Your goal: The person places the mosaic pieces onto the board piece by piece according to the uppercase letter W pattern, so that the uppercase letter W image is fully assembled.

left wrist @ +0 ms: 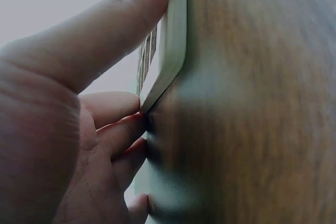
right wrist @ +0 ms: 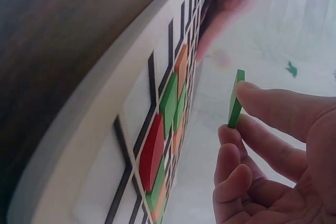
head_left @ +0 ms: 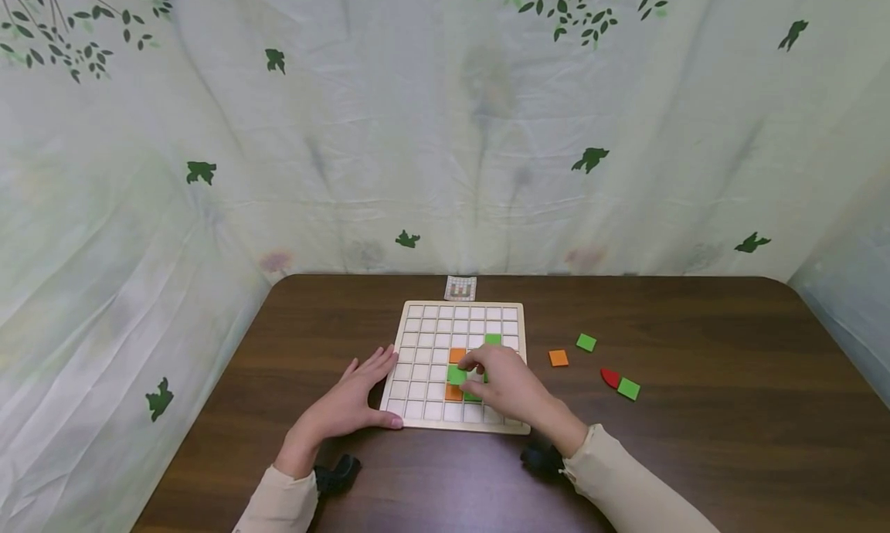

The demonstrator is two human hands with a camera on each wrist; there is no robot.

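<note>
A white grid board (head_left: 419, 372) with a pale wooden frame lies on the table, with green and orange tiles in some of its squares. The left hand (head_left: 354, 398) rests at the board's left edge, thumb at the near corner, fingers spread. Over the board's right half, the right hand (head_left: 511, 386) covers some squares. In the right wrist view the right hand (right wrist: 278, 150) pinches a green tile (right wrist: 236, 98) between thumb and fingers, held off the board. A red piece (right wrist: 151, 153) sits on the board beside green tiles (right wrist: 168, 103).
Right of the board lie an orange tile (head_left: 558, 358), a green tile (head_left: 586, 342), a red rounded piece (head_left: 609, 378) and another green tile (head_left: 629, 388). A small patterned card (head_left: 460, 288) lies behind the board. A printed curtain (head_left: 445, 131) hangs behind the brown table (head_left: 730, 363).
</note>
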